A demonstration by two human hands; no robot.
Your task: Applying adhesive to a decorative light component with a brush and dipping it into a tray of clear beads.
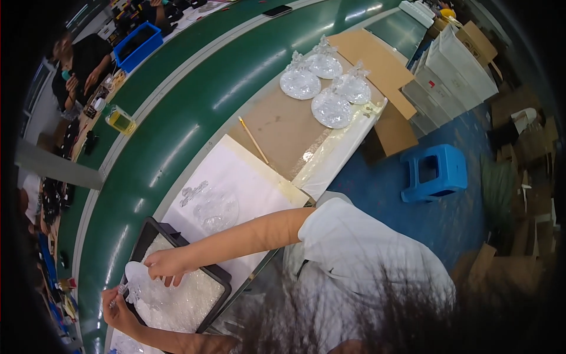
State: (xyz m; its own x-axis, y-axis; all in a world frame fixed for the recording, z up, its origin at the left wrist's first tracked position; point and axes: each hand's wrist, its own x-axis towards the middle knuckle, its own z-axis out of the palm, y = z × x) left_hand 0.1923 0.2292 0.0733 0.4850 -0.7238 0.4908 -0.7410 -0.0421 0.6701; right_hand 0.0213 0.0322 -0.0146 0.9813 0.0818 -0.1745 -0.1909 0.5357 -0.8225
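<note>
A pale round disc [137, 272] with a clear, glinting fringe is between my hands, over the black tray [221, 277]. My right hand [168, 264] reaches across from the right and grips the disc's near side with bent fingers. At the disc's left edge my left hand [119, 312] pinches the clear, knobbly part; its exact shape is too small to make out. Small clear, shiny pieces [183, 301] fill the tray under both hands. Beyond the tray, a clear round piece [215, 209] with a knobbly clear top lies on a white sheet [259, 171].
Several clear round pieces [333, 109] with gathered tops stand on the brown board [289, 130], near a pencil [253, 140]. A green conveyor belt [194, 118] curves past on the left. A blue stool [435, 172] and stacked white crates [451, 76] are at right. Another person [82, 71] sits across the belt.
</note>
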